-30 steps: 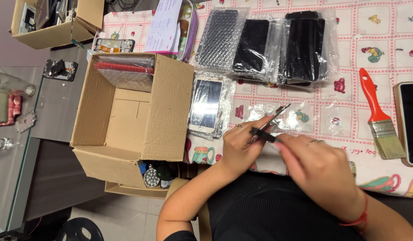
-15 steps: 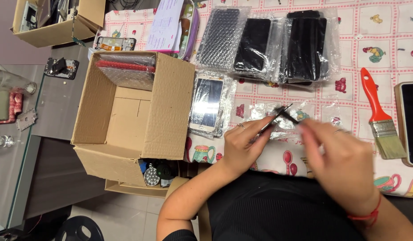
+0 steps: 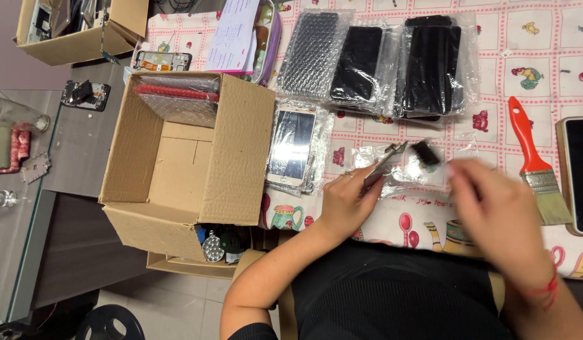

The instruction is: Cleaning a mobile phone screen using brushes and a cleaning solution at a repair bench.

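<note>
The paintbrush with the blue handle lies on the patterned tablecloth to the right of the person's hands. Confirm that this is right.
Not quite: the paintbrush has a red handle, not a blue one. The head view shows it lying on the patterned tablecloth, to the right of the left hand and the right hand, as you said.

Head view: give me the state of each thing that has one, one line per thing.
Cardboard box: open, flaps up, red-edged wrapped item leaning inside.
Left hand: gripping a thin grey tool, tilted.
Right hand: blurred in motion, grip unclear.
Small black part: above clear wrap, hold unclear.
White phone: bagged, lying flat.
Black screens: in bubble wrap, side by side.
Paintbrush: lying untouched.
</note>
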